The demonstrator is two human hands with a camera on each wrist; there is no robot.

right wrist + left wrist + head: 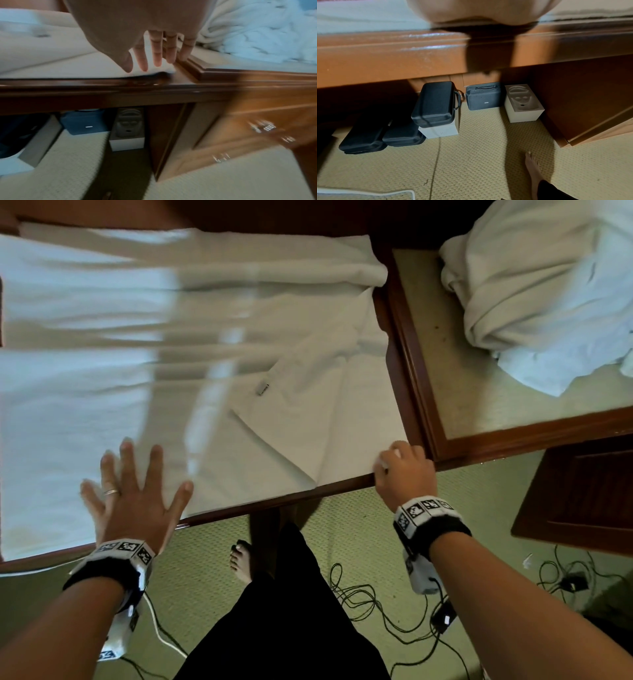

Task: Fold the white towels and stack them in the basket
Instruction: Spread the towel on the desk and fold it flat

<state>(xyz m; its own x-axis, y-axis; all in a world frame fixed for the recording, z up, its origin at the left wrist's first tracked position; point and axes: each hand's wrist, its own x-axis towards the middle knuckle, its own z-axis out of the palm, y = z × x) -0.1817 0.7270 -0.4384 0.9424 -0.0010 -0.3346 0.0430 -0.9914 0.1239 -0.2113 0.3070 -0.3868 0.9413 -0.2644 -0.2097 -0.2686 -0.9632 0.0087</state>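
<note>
A dark wooden table [404,392] stands on pale green patterned carpet [205,573], seen from above by the person at its near edge. A large white towel [171,354] lies spread across almost the whole tabletop, creased and partly blurred, with one corner flap folded back and a small grey label [262,388] on it.

The left hand [133,501] lies flat on the towel near the front edge, fingers straight and spread wide, a ring on one finger; it holds nothing. The right hand [404,470] is at the towel's near right corner, by the table's front edge. In the right wrist view its fingers [157,54] point down with the tips on the towel corner [164,69]; whether they pinch it cannot be told.

To the right, on a second surface with a wooden frame [496,433], a heap of crumpled white towels [548,292] sits well apart from the spread one.

Under the table are dark zip cases [435,104] and white boxes [523,104]. Black cables [373,607] trail over the carpet beside a bare foot [241,561].
</note>
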